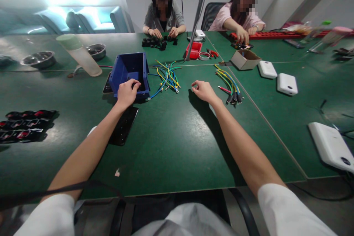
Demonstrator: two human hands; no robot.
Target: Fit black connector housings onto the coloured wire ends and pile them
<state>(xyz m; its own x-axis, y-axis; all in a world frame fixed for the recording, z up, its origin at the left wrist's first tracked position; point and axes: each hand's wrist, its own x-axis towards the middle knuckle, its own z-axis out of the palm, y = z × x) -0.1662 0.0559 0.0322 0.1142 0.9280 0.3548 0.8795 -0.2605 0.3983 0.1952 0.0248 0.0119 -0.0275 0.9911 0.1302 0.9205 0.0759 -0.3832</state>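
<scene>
Green tabletop (171, 143), mid-shift: your left hand (127, 93) curls over the near rim of the blue bin (129, 69), fingers dipping inside; whether they grip anything there you cannot tell. Your right hand (203, 90) rests half-closed, thumb and forefinger pinched, apparently empty, between two wire bundles: loose coloured wires (166, 77) beside the bin and a plugged set (231, 86) toward the right seam, likely laid within easy reach.
</scene>
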